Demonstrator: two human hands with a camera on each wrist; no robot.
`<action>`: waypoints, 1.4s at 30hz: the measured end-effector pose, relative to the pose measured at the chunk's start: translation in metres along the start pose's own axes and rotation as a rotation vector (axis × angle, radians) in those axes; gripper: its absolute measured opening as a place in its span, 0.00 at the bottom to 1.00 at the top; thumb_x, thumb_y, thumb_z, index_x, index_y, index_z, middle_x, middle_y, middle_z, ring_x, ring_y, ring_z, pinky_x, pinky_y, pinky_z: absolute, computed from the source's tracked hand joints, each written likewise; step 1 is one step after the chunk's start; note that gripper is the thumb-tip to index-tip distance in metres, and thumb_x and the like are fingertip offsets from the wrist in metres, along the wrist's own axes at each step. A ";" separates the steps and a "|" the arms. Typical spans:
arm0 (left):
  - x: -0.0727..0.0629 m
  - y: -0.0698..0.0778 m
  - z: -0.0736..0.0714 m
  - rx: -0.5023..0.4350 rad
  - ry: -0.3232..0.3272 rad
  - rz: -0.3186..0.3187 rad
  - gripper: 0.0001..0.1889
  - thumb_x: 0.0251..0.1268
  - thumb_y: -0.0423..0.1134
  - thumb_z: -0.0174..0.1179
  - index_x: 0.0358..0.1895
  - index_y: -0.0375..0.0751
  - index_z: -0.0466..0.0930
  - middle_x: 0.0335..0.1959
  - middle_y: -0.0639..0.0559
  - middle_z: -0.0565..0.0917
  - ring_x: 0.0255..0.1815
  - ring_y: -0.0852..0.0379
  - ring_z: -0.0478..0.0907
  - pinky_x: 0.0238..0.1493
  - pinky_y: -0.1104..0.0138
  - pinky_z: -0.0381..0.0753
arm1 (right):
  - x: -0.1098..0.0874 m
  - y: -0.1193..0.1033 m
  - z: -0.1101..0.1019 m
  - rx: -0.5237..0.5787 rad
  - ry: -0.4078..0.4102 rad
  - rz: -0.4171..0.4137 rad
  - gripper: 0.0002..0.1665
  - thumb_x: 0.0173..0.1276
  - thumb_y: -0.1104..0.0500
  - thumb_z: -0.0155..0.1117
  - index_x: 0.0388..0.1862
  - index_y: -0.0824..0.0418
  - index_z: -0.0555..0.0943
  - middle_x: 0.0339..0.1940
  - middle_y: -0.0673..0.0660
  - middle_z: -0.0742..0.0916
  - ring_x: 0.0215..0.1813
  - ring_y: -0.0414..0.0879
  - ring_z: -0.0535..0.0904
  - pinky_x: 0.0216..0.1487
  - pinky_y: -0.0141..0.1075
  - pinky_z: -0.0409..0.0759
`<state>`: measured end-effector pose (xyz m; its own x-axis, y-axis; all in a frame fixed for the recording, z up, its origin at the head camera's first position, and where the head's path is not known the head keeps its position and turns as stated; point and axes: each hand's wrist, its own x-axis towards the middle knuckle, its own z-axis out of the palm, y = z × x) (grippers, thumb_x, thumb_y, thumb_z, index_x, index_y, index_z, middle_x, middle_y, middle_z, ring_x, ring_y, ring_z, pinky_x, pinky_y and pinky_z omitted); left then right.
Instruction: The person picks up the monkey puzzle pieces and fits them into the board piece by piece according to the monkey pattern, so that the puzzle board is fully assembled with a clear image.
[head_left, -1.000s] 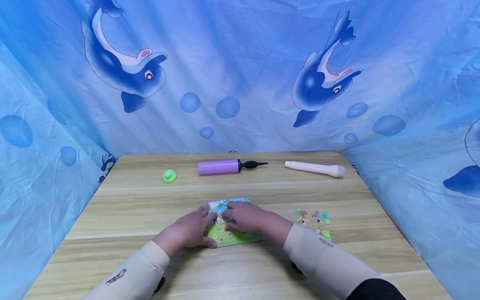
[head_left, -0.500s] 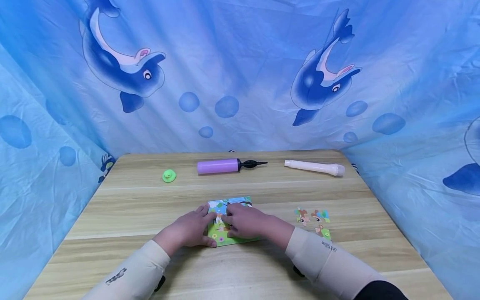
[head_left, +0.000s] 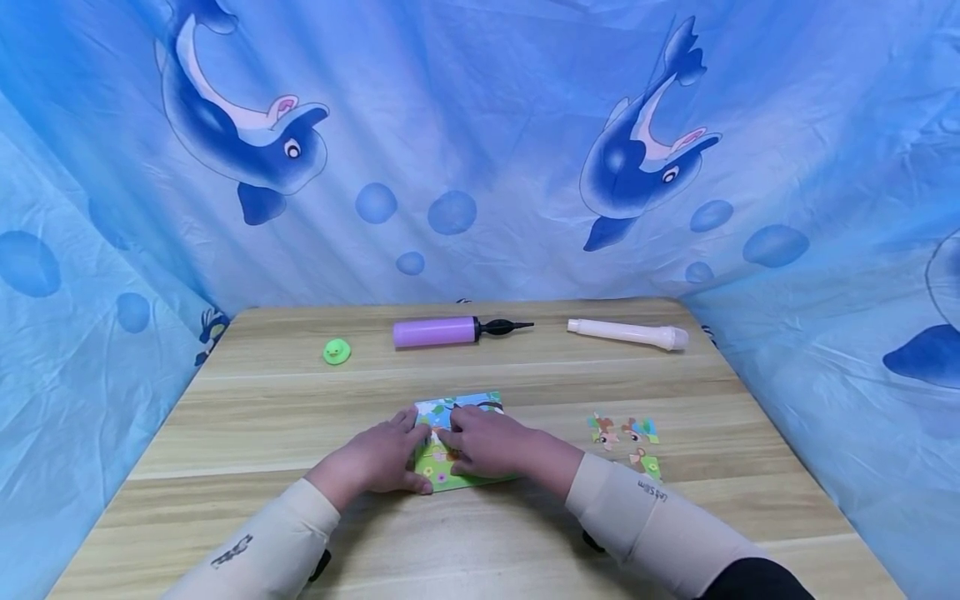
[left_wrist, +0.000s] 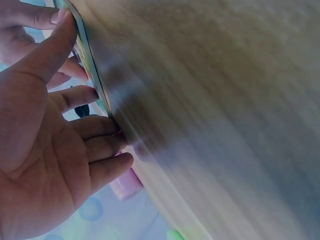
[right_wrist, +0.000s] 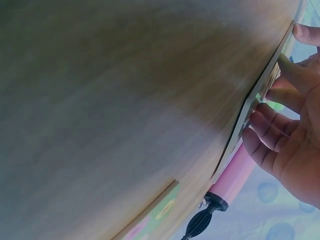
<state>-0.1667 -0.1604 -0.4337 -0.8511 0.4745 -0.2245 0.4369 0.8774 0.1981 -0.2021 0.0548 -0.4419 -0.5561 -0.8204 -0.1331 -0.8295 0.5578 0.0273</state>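
A jigsaw puzzle board point(head_left: 444, 480) with a bright picture of sky, grass and flowers lies flat on the wooden table. My left hand point(head_left: 378, 454) rests along its left edge, thumb at the near corner and fingers spread toward the far one. In the left wrist view, the left hand's thumb point(left_wrist: 52, 47) touches the board's rim. My right hand point(head_left: 491, 442) is over the board's right half, index finger and thumb pressing on the picture; its palm hides what lies beneath. Loose puzzle pieces point(head_left: 606, 434) with brown animal parts lie right of the board.
Toward the back of the table are a green rubber duck point(head_left: 337, 352), a purple balloon pump point(head_left: 435, 332) with a black nozzle, and a pale pink wand-like tube point(head_left: 628, 333). A blue dolphin-print curtain point(head_left: 480, 150) hangs behind the table.
My right hand has shifted slightly over the board, its index finger stretching left and its thumb lowering toward the near edge. My left hand has stayed put.
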 end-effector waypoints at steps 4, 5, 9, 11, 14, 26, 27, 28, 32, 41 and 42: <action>0.000 0.000 0.000 -0.001 -0.008 -0.007 0.44 0.51 0.67 0.67 0.66 0.42 0.69 0.74 0.29 0.58 0.69 0.31 0.65 0.64 0.44 0.72 | 0.000 0.001 0.001 0.000 0.003 -0.003 0.38 0.71 0.37 0.57 0.76 0.46 0.64 0.47 0.47 0.74 0.45 0.38 0.68 0.42 0.30 0.73; 0.000 0.000 0.000 -0.002 -0.010 -0.008 0.45 0.51 0.67 0.67 0.67 0.42 0.68 0.75 0.29 0.58 0.70 0.31 0.65 0.64 0.44 0.72 | 0.000 0.002 0.001 0.000 0.002 -0.007 0.38 0.71 0.37 0.57 0.76 0.46 0.64 0.47 0.47 0.74 0.45 0.38 0.68 0.42 0.30 0.73; 0.001 0.001 0.000 -0.007 -0.018 -0.013 0.46 0.51 0.67 0.67 0.69 0.41 0.67 0.75 0.30 0.57 0.71 0.31 0.63 0.65 0.45 0.71 | -0.004 0.006 -0.001 0.052 -0.005 -0.008 0.37 0.72 0.38 0.56 0.76 0.45 0.63 0.50 0.48 0.76 0.47 0.38 0.70 0.47 0.31 0.75; 0.001 0.001 0.000 -0.009 -0.023 -0.019 0.47 0.51 0.67 0.67 0.70 0.41 0.66 0.76 0.30 0.57 0.71 0.31 0.63 0.66 0.45 0.70 | -0.008 0.010 -0.003 0.097 -0.010 0.003 0.35 0.73 0.39 0.54 0.76 0.46 0.64 0.55 0.50 0.77 0.52 0.40 0.72 0.54 0.34 0.76; 0.001 0.001 0.001 -0.016 -0.026 -0.023 0.48 0.51 0.66 0.67 0.71 0.41 0.66 0.76 0.30 0.57 0.71 0.31 0.63 0.67 0.45 0.69 | -0.019 0.020 -0.009 0.167 -0.007 0.040 0.33 0.74 0.40 0.54 0.75 0.48 0.66 0.63 0.51 0.76 0.62 0.43 0.73 0.62 0.39 0.76; -0.001 0.002 0.001 -0.014 -0.040 -0.035 0.50 0.50 0.66 0.68 0.72 0.40 0.65 0.77 0.31 0.55 0.76 0.34 0.55 0.70 0.46 0.65 | -0.082 0.086 -0.016 0.254 0.080 0.269 0.30 0.71 0.46 0.61 0.69 0.56 0.73 0.62 0.58 0.79 0.61 0.53 0.77 0.62 0.49 0.76; -0.001 0.002 0.000 -0.015 -0.041 -0.036 0.50 0.50 0.66 0.68 0.72 0.40 0.64 0.77 0.31 0.55 0.76 0.35 0.55 0.70 0.46 0.65 | -0.088 0.091 -0.016 0.260 0.081 0.292 0.30 0.71 0.47 0.62 0.68 0.57 0.73 0.62 0.58 0.79 0.61 0.54 0.77 0.62 0.50 0.77; -0.001 0.002 0.001 -0.018 -0.041 -0.036 0.50 0.50 0.66 0.68 0.72 0.40 0.64 0.77 0.31 0.55 0.76 0.34 0.55 0.71 0.46 0.65 | -0.094 0.096 -0.014 0.263 0.081 0.313 0.30 0.71 0.47 0.62 0.68 0.56 0.74 0.61 0.58 0.79 0.60 0.53 0.78 0.61 0.50 0.77; 0.000 0.003 0.001 -0.021 -0.042 -0.034 0.50 0.50 0.66 0.68 0.72 0.40 0.64 0.77 0.31 0.55 0.76 0.34 0.55 0.71 0.46 0.65 | -0.116 0.109 -0.009 0.274 0.074 0.371 0.29 0.70 0.50 0.64 0.66 0.59 0.75 0.57 0.59 0.80 0.57 0.55 0.79 0.57 0.51 0.78; 0.001 0.002 0.001 -0.012 -0.032 -0.025 0.50 0.50 0.66 0.68 0.72 0.39 0.64 0.76 0.31 0.55 0.76 0.34 0.55 0.70 0.46 0.65 | -0.142 0.124 0.005 0.298 -0.098 0.513 0.30 0.60 0.50 0.74 0.59 0.57 0.79 0.51 0.56 0.79 0.47 0.48 0.77 0.48 0.46 0.79; 0.001 0.002 0.001 -0.014 -0.032 -0.027 0.50 0.50 0.66 0.68 0.72 0.39 0.64 0.76 0.31 0.55 0.76 0.35 0.55 0.71 0.46 0.65 | -0.143 0.124 0.006 0.298 -0.105 0.516 0.28 0.59 0.51 0.75 0.57 0.57 0.79 0.49 0.54 0.79 0.45 0.46 0.76 0.46 0.44 0.78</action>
<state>-0.1662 -0.1587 -0.4346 -0.8526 0.4531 -0.2604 0.4097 0.8889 0.2052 -0.2249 0.2419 -0.4252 -0.8623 -0.4259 -0.2739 -0.3951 0.9042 -0.1623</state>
